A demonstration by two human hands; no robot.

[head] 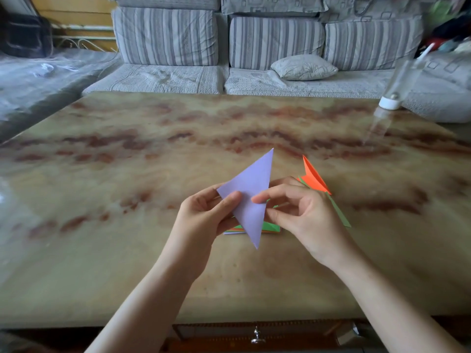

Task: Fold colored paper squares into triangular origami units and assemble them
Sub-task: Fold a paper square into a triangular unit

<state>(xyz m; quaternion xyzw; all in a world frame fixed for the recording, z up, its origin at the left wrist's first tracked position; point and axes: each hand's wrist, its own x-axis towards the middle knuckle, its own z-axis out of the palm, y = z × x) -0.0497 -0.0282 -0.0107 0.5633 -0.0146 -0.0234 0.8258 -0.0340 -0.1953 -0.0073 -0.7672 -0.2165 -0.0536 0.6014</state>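
Purple triangle, held above the table between your two hands. Its long axis ran from a far tip pointing away from you to a near tip pointing back at your body, tilted slightly. You gripped it at mid-length. Your left hand grasped the blunt left corner, thumb on the face and fingers behind. Your right hand pinched the right edge between index finger and thumb. Neither hand was nearer, since both touched the paper on opposite sides of that axis, so the next crease would probably turn on that line.

Count:
- One purple triangle, in hand.
- One orange folded piece, lying on the table just beyond your right hand.
- One green folded piece, partly under the orange one and partly hidden by your right hand.
- One stack of sheets, directly beneath the triangle. Green and orange edges showed, but the number of sheets could not be told.
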